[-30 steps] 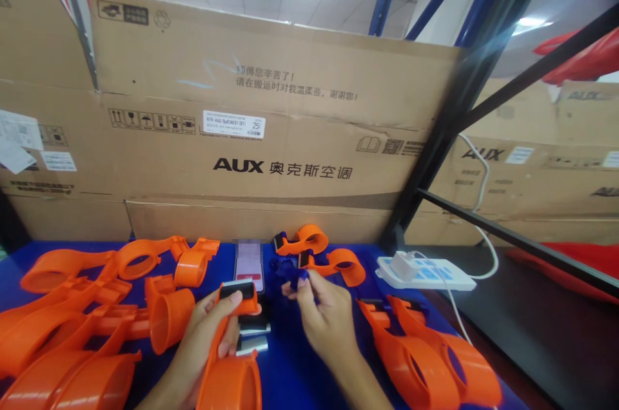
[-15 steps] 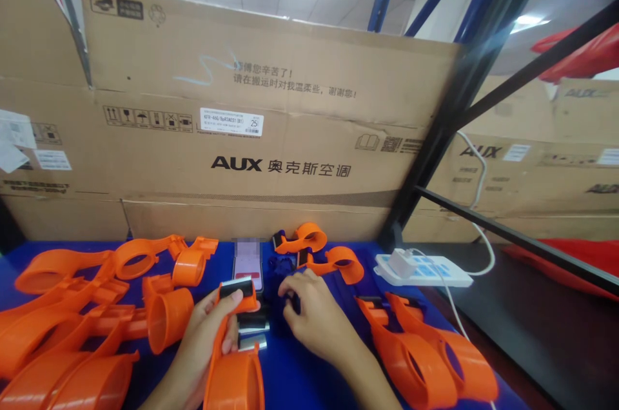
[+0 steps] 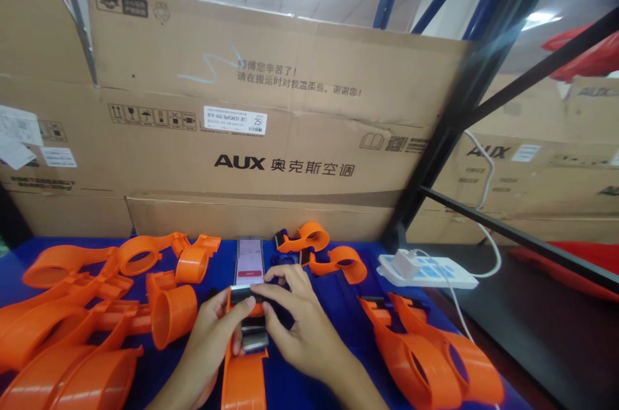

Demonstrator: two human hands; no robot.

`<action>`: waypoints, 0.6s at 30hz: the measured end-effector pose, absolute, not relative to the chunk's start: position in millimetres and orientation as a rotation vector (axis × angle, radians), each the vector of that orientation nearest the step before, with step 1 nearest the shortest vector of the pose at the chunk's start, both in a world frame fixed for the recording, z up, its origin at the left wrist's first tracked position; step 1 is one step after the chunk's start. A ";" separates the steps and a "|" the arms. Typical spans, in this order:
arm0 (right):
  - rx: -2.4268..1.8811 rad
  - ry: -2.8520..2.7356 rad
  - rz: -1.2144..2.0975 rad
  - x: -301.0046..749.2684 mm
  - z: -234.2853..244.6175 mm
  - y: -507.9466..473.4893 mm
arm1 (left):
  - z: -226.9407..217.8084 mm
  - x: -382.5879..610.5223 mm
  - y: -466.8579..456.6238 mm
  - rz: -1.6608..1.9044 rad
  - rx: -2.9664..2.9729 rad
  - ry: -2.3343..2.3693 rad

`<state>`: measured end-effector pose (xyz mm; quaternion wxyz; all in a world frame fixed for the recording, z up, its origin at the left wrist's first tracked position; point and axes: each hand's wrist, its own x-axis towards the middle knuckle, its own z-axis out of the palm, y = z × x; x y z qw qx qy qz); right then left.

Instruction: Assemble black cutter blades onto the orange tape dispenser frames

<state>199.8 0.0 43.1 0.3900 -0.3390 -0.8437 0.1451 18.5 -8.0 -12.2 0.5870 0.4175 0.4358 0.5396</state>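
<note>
1. Head view: my right hand (image 3: 300, 332) has come across from the dark parts beyond it and now pinches the black cutter bar (image 3: 242, 294) at the top of the orange plastic tape-dispenser frame (image 3: 244, 381).
2. My left hand (image 3: 210, 342), just beside my right, stays clenched around that frame over the blue worktop (image 3: 338, 307), so both hands now work on the one piece.

Cardboard box (image 3: 314, 126): printed "AUX 奥克斯空调". White label (image 3: 235, 120) on it: "25". Right box (image 3: 532, 184): "AUX".
</note>
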 end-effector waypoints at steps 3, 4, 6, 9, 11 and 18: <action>-0.883 -2.127 0.379 198.1 40.9 -0.9 | -9.7 18.8 -9.1 1.255 0.986 1.010; -0.892 -2.119 0.383 197.9 40.6 -0.9 | -9.4 18.7 -9.3 1.250 0.993 1.011; -0.904 -2.102 0.380 198.6 41.3 -0.2 | -9.1 17.6 -8.8 1.249 0.997 1.012; -0.908 -2.037 0.357 203.6 44.6 3.1 | -7.4 10.7 -6.2 1.301 0.955 0.994; -0.935 -1.956 0.315 209.3 46.9 6.4 | -3.4 2.4 -4.2 1.324 0.909 0.928; -1.083 -2.152 0.263 213.5 44.3 6.0 | 20.3 -13.4 -12.7 1.331 0.757 0.623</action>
